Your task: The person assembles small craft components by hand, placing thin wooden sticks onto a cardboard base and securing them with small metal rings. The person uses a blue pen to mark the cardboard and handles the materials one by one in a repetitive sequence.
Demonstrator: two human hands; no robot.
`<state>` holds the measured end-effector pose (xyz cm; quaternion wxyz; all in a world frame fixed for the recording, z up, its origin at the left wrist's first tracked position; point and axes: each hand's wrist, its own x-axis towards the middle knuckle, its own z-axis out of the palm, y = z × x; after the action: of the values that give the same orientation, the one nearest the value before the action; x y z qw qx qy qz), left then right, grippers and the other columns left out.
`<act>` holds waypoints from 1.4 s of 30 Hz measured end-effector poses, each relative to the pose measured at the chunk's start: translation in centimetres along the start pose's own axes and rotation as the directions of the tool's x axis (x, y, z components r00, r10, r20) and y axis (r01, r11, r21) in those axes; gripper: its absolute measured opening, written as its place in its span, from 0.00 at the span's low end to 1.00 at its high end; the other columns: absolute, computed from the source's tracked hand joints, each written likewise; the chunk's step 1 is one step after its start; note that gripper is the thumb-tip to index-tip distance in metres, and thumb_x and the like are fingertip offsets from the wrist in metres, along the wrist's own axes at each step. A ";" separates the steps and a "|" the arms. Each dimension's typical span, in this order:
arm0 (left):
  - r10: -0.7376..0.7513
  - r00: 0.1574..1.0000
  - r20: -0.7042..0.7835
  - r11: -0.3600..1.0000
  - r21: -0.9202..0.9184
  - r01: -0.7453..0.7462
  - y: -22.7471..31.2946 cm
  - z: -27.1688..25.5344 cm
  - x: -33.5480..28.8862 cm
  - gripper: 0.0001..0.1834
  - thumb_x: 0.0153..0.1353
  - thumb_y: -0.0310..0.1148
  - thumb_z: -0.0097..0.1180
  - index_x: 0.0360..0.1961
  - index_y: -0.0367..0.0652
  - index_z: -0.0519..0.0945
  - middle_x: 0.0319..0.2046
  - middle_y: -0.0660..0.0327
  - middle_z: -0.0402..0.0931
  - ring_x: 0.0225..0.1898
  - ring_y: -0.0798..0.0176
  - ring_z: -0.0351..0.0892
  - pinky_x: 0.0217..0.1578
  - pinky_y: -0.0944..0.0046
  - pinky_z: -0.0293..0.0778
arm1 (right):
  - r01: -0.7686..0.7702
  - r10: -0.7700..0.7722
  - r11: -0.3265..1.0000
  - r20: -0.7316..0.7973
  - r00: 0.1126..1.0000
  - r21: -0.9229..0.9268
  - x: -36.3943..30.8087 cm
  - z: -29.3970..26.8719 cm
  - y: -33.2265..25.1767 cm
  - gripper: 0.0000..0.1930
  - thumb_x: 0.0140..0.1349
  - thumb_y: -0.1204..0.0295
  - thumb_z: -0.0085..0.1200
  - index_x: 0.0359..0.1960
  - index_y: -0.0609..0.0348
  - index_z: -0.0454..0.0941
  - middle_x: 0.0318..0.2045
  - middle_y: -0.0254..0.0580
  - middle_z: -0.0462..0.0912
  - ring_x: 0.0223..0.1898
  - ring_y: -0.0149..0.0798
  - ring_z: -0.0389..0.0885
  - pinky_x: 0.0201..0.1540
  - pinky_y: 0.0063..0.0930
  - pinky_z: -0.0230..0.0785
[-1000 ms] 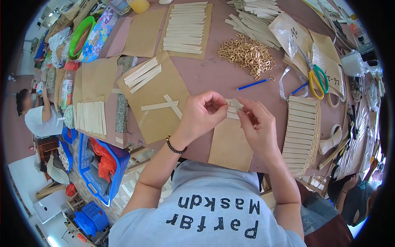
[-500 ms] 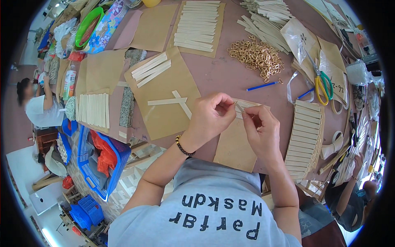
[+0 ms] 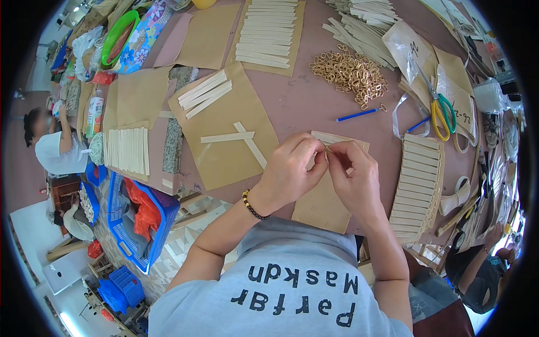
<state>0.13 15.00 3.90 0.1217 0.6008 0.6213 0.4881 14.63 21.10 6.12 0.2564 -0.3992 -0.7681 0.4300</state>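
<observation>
My left hand [image 3: 295, 168] and my right hand [image 3: 357, 177] meet fingertip to fingertip above a brown card [image 3: 323, 205]. Both are closed in a pinch. A small gold-coloured piece [image 3: 327, 148] glints at the meeting point, its shape mostly covered by the fingers. Part of a pale strip [image 3: 349, 171] shows within my right hand. Cream strips lie on the card beneath, at its far end. Left of my hands, two crossed cream strips [image 3: 227, 137] rest on a larger brown sheet [image 3: 224, 163], with several more strips [image 3: 205, 92] at its far side.
Oval gold metal rings [image 3: 349, 73] are heaped at the back, near a blue pen [image 3: 357, 115]. Scissors [image 3: 441, 112] with yellow and green handles lie right. A card lined with strips [image 3: 416, 188] sits closer. A blue basket [image 3: 163, 224] stands left; co-workers are at both sides.
My hands have come together, the right moving slightly left and the left slightly right, so their fingertips touch. The gold piece and strip between them are now more covered.
</observation>
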 end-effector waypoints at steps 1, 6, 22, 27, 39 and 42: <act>0.022 1.000 -0.002 1.000 0.012 -0.022 0.0 0.0 0.0 0.10 0.45 0.18 0.63 0.28 0.38 0.75 0.28 0.58 0.77 0.27 0.58 0.79 0.28 0.63 0.77 | -0.002 0.002 1.000 0.005 1.000 -0.001 0.0 0.0 0.0 0.06 0.59 0.77 0.58 0.37 0.63 0.78 0.32 0.48 0.82 0.28 0.45 0.84 0.30 0.33 0.75; 0.072 0.997 -0.033 0.996 0.051 -0.071 0.0 0.1 0.2 0.10 0.44 0.17 0.62 0.27 0.39 0.75 0.28 0.58 0.77 0.29 0.56 0.78 0.28 0.61 0.75 | 0.005 -0.004 1.000 0.034 0.999 -0.028 0.0 -0.1 0.1 0.06 0.60 0.77 0.58 0.38 0.64 0.78 0.33 0.48 0.82 0.29 0.46 0.84 0.30 0.35 0.76; -0.139 0.914 0.381 0.939 -0.244 0.244 -0.8 -2.5 -0.4 0.10 0.48 0.15 0.57 0.31 0.39 0.75 0.29 0.59 0.78 0.29 0.64 0.81 0.31 0.68 0.77 | 0.087 -0.058 0.989 0.223 0.973 -0.121 0.0 -1.1 0.1 0.08 0.59 0.77 0.57 0.40 0.60 0.80 0.34 0.45 0.82 0.38 0.49 0.81 0.38 0.42 0.73; -0.134 0.880 0.455 0.872 -0.368 0.324 -1.5 -2.8 -0.5 0.10 0.49 0.14 0.56 0.32 0.37 0.77 0.31 0.60 0.77 0.32 0.66 0.80 0.33 0.69 0.76 | -0.008 0.017 0.999 0.262 0.965 -0.037 0.1 -1.2 0.3 0.06 0.59 0.76 0.58 0.38 0.62 0.81 0.35 0.47 0.82 0.36 0.50 0.82 0.38 0.40 0.74; -0.349 0.831 0.434 0.741 -0.415 0.528 -1.4 -2.1 -1.6 0.05 0.59 0.16 0.60 0.36 0.33 0.80 0.35 0.62 0.81 0.38 0.70 0.81 0.41 0.70 0.80 | -0.016 0.028 0.999 0.269 0.963 -0.046 0.4 -1.4 0.1 0.05 0.59 0.77 0.58 0.36 0.63 0.82 0.33 0.47 0.83 0.35 0.50 0.83 0.38 0.40 0.74; -0.401 0.797 0.451 0.686 -0.428 0.588 -1.4 -2.0 -1.8 0.06 0.59 0.16 0.60 0.37 0.33 0.80 0.35 0.60 0.82 0.38 0.70 0.82 0.41 0.70 0.80 | -0.001 0.014 0.999 0.264 0.965 -0.048 0.5 -1.5 0.2 0.06 0.59 0.77 0.58 0.36 0.63 0.82 0.33 0.48 0.83 0.35 0.50 0.83 0.38 0.40 0.74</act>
<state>-1.79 12.82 3.10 0.5169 0.4175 0.5663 0.4876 15.55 22.23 6.71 0.1406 -0.3473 -0.8040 0.4618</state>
